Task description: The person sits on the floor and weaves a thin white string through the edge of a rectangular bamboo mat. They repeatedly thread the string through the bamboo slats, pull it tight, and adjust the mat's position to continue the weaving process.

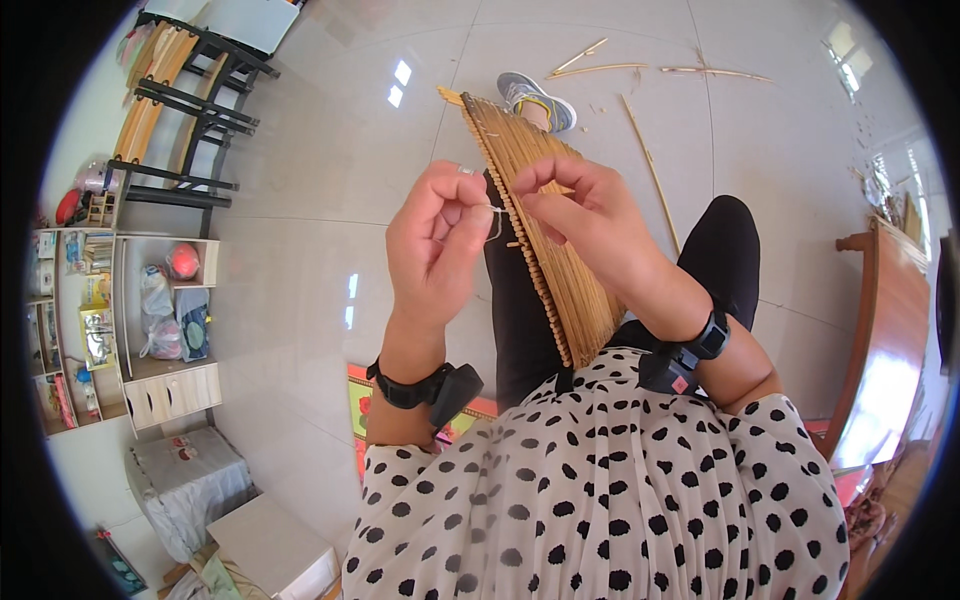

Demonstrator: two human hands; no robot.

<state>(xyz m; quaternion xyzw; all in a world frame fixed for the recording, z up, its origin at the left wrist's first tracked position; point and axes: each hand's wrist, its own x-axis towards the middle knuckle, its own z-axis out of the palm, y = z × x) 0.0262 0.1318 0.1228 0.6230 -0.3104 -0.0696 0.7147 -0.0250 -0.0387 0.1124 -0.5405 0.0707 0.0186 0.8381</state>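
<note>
A bundle of thin tan sticks, bound side by side like a reed mat [560, 260], slants across my lap. Its row of cut ends faces left. My left hand [437, 240], a ring on one finger, pinches a thin white thread [494, 222] just left of that row, and a loop of it hangs below the fingertips. Over the mat's upper part reaches my right hand [590, 215], thumb and forefinger bent close together at the stick ends. Whatever lies between those two fingertips is too small to make out.
Loose sticks [650, 170] and scraps lie on the tiled floor ahead, near a grey shoe [538, 100]. A wooden table [865, 340] stands at right. On the left are shelves [170, 375], black-framed stools [190, 120] and a white box [270, 545].
</note>
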